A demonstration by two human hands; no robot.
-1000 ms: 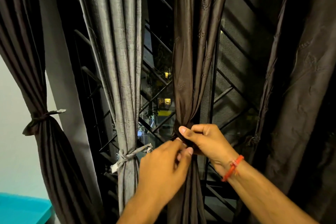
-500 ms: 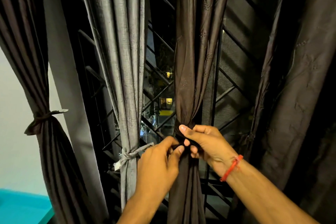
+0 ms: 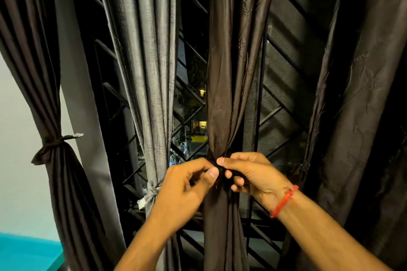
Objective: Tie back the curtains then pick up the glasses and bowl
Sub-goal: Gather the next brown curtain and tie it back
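Left hand [image 3: 187, 189] and right hand [image 3: 253, 174] pinching dark tie ends against bunched, glossy dark brown fabric curtain [image 3: 226, 99], cinching it gathered.

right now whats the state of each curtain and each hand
far left dark curtain: tied back
grey curtain: tied back
middle dark curtain: gathered, tie being knotted
far right dark curtain: hanging loose
left hand: pinching the tie
right hand: pinching the tie
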